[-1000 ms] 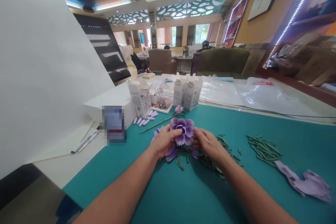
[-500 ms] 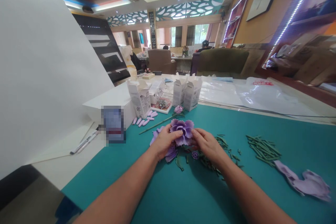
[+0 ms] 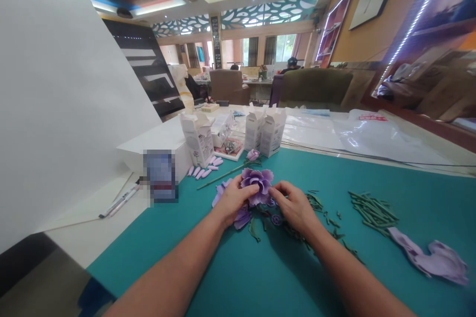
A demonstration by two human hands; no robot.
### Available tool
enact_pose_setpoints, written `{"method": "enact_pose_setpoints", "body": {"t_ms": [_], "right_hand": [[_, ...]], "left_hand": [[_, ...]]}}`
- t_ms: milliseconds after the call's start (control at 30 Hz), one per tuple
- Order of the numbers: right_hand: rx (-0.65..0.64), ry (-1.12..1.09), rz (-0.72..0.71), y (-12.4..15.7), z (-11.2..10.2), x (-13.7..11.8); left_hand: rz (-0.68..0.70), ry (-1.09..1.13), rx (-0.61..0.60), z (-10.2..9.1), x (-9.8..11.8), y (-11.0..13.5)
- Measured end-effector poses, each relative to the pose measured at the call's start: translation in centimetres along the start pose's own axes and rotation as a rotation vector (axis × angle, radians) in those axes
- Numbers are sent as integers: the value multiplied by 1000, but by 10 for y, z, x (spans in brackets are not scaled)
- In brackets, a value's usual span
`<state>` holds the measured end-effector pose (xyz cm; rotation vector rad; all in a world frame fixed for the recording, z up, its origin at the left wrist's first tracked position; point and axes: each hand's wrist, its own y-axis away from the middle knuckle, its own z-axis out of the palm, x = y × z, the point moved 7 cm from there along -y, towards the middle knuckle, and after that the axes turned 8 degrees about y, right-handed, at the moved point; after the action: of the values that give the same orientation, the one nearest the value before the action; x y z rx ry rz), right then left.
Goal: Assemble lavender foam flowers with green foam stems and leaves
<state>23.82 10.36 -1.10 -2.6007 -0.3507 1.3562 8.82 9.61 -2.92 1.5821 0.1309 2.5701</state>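
Observation:
A purple artificial flower (image 3: 263, 178) with ruffled petals faces up between my two hands. My left hand (image 3: 234, 200) is closed on its left side, the thumb lying across the petals toward the centre. At the flower's right edge, my right hand (image 3: 292, 203) pinches a petal between thumb and fingertips. More purple petals (image 3: 242, 219) lie beneath and beside my left hand. Just below the flower are a small purple rosette (image 3: 275, 219) and a green leaf (image 3: 254, 230). Small green pieces (image 3: 336, 233) are scattered around my right wrist, partly hidden by it.
A pile of green stems (image 3: 374, 212) and a crumpled lilac piece (image 3: 433, 260) lie right on the green mat (image 3: 297, 277). Behind are a pink rosebud on a stem (image 3: 253, 155), lilac pieces (image 3: 204, 172), white boxes (image 3: 272, 134) and plastic sheets (image 3: 366, 131). A blurred-out device (image 3: 160, 176) stands left.
My right hand has shifted slightly left along the flower's right edge. The flower's right petals have moved in a little; my left hand keeps its hold.

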Motion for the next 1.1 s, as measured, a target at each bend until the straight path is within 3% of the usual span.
{"method": "enact_pose_setpoints", "body": {"t_ms": [133,267,333,467,600,900,1100], "right_hand": [[32,13,-10,2,-3,-3],[-97,113,-35,9,12,-11],[-100,256,-129,14,17,-19],[9,569,-369,24,22,-34],[123,706,-507,30,21,-40],[230,687,-564,32,16,-43],[134,426,-401,20,6,-31]], "left_hand": [[5,47,7,-2,1,-1],[4,129,20,-4,0,-3],[6,161,29,-4,-1,-3],[-9,173,36,-3,-4,-3],[-28,170,15,0,-8,-2],[-27,162,-4,2,-11,-1],[-19,172,-2,0,-9,-2]]}}
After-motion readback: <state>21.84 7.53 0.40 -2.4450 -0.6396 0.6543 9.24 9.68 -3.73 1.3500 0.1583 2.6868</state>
